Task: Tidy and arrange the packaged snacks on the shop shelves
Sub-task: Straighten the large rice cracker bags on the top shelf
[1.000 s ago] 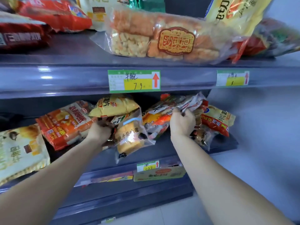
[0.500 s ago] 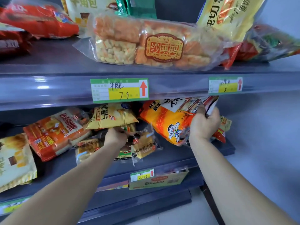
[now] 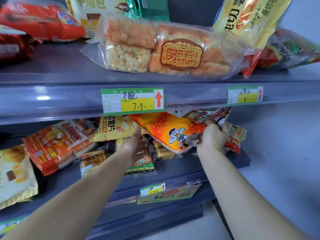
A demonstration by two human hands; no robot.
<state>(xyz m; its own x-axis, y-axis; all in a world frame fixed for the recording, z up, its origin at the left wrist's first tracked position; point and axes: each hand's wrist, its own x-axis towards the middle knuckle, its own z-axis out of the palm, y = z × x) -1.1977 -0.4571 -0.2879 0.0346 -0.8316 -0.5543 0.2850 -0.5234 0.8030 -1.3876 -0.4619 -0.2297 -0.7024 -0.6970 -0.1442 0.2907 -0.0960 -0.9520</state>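
An orange snack bag with a cartoon boy [image 3: 166, 129] hangs tilted above the middle shelf [image 3: 176, 167], just under the upper shelf's edge. My right hand [image 3: 212, 137] grips its right end together with other crinkled wrappers. My left hand [image 3: 136, 144] reaches in below the bag's left end with fingers extended, touching a yellow chip bag [image 3: 112, 129]. Small cake packets [image 3: 95, 158] and a green-edged packet [image 3: 143, 166] lie under my left hand.
A red-orange pie bag [image 3: 55, 146] and a pale yellow bag [image 3: 15, 172] lie at the left of the middle shelf. A yellow-red bag [image 3: 235, 135] sits at its right end. The upper shelf [image 3: 52, 94] carries a clear bag of rice cakes [image 3: 161, 51].
My right hand has lifted the orange cartoon bag higher and turned it toward the left. My left hand has let go of the small packets and moved up and right under the bag.
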